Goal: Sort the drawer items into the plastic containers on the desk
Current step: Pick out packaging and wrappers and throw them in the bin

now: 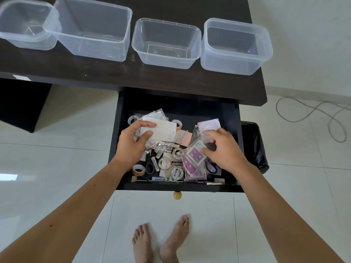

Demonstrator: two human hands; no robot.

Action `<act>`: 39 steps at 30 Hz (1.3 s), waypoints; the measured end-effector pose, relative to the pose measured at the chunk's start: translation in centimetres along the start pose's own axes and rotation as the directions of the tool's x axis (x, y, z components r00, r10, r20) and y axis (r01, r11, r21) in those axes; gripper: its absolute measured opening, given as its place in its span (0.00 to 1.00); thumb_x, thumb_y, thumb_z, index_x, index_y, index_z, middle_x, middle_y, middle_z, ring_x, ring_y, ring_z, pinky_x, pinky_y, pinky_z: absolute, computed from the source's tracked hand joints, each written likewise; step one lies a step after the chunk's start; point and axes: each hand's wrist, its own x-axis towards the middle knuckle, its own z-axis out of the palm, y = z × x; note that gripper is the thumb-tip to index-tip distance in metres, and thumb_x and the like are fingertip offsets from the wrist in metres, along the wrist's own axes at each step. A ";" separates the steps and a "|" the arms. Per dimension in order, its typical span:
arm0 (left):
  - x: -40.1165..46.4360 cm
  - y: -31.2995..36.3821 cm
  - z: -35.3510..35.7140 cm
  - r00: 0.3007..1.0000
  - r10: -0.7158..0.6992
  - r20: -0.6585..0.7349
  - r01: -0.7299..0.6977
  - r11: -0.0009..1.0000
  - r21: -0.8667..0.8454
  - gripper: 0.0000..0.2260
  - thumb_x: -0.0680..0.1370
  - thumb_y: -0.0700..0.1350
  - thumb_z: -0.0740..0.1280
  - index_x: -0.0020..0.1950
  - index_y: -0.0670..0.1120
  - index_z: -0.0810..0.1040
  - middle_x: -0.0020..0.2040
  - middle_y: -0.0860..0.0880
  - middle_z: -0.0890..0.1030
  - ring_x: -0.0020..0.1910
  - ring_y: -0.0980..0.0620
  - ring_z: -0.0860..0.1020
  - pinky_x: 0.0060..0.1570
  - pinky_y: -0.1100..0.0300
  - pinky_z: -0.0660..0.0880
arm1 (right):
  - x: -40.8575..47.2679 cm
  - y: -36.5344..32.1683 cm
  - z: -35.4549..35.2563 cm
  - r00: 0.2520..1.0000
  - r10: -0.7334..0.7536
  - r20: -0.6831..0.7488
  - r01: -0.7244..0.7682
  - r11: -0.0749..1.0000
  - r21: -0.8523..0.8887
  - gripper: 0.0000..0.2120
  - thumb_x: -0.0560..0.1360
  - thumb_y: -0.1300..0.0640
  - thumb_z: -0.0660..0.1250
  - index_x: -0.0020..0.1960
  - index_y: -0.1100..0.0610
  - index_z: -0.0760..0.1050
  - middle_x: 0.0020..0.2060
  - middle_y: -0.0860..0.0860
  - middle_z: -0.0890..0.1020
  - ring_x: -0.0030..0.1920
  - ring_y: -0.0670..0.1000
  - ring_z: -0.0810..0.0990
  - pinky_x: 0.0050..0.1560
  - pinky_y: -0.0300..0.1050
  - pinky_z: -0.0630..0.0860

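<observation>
**Both hands in the open drawer, each on a packet**

The left hand (pixel 131 143) grips a white card (pixel 158 130): the thumb lies across its near face and the fingers curl over its far edge, so the card sits lifted above the clutter at the drawer's left. Crinkled clear wrappers (pixel 157 114) show just behind the card.

The right hand (pixel 222 147) is at the drawer's right, fingers bent down and pinching a clear plastic packet (pixel 198 147) with a pale insert. The fingertips (pixel 207 132) press into the plastic; the thumb meets the packet from the near side. Just behind this hand a pink-white card (pixel 209 124) lies flat.

The drawer (pixel 121 133) is pulled out from under the desk (pixel 171 80), its round knob (pixel 177 195) at the near edge. Between the hands and toward the drawer's front lie purple packets (pixel 191 168), round metal discs (pixel 176 172), a tape roll (pixel 138 169) at the front left, black scissor handles (pixel 150 167) beside it, and a battery (pixel 159 179) along the front wall.

On the desk beyond the drawer stand four clear containers in a row: far left (pixel 26 25), a larger one (pixel 91 29) touching it, a third (pixel 166 42), and the far right (pixel 235 46). None holds anything.

Right of the drawer a black bin bag (pixel 253 145) sits on the floor, with a cable (pixel 311 118) looping past it. Bare feet (pixel 161 242) stand in front of the drawer.
</observation>
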 end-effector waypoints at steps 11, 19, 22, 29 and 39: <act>-0.5 0.5 0.2 0.999 -0.018 0.039 0.015 0.997 0.082 0.12 0.84 0.38 0.68 0.60 0.53 0.85 0.63 0.54 0.83 0.44 0.48 0.85 0.36 0.54 0.84 | -0.4 -0.4 -0.7 0.989 -0.147 -0.013 0.147 0.989 -0.016 0.05 0.77 0.49 0.77 0.46 0.45 0.81 0.52 0.42 0.78 0.58 0.50 0.69 0.63 0.53 0.68; -1.1 1.5 0.7 0.981 -0.072 0.179 0.094 0.988 -0.123 0.09 0.83 0.46 0.69 0.60 0.44 0.83 0.62 0.44 0.83 0.52 0.30 0.83 0.41 0.47 0.87 | 0.3 -4.6 -0.7 0.993 0.115 0.025 -0.106 0.784 0.612 0.05 0.79 0.52 0.76 0.51 0.52 0.82 0.44 0.50 0.88 0.36 0.47 0.84 0.40 0.50 0.83; -1.4 1.9 0.7 0.975 -0.087 0.205 0.114 0.986 -0.123 0.12 0.78 0.43 0.75 0.60 0.43 0.81 0.61 0.41 0.84 0.48 0.41 0.88 0.40 0.53 0.86 | 0.6 -6.0 1.2 0.979 0.181 0.092 -0.194 0.701 0.686 0.07 0.80 0.55 0.76 0.53 0.57 0.81 0.41 0.53 0.89 0.34 0.51 0.88 0.35 0.49 0.80; -1.2 1.9 0.4 0.985 -0.067 0.158 0.103 0.968 -0.229 0.14 0.77 0.31 0.74 0.59 0.42 0.77 0.57 0.41 0.85 0.54 0.42 0.88 0.40 0.46 0.87 | 0.5 -6.1 2.8 0.996 0.080 0.033 -0.086 0.845 0.528 0.09 0.73 0.50 0.81 0.47 0.53 0.84 0.40 0.47 0.87 0.38 0.37 0.82 0.40 0.31 0.78; -0.9 1.6 0.5 0.993 0.017 0.117 0.004 0.984 -0.178 0.27 0.77 0.29 0.73 0.64 0.54 0.69 0.69 0.45 0.77 0.65 0.45 0.83 0.41 0.44 0.87 | 0.2 -1.2 1.3 0.965 0.201 -0.169 -0.185 0.977 0.108 0.32 0.74 0.47 0.80 0.73 0.56 0.75 0.65 0.54 0.69 0.59 0.55 0.79 0.59 0.47 0.78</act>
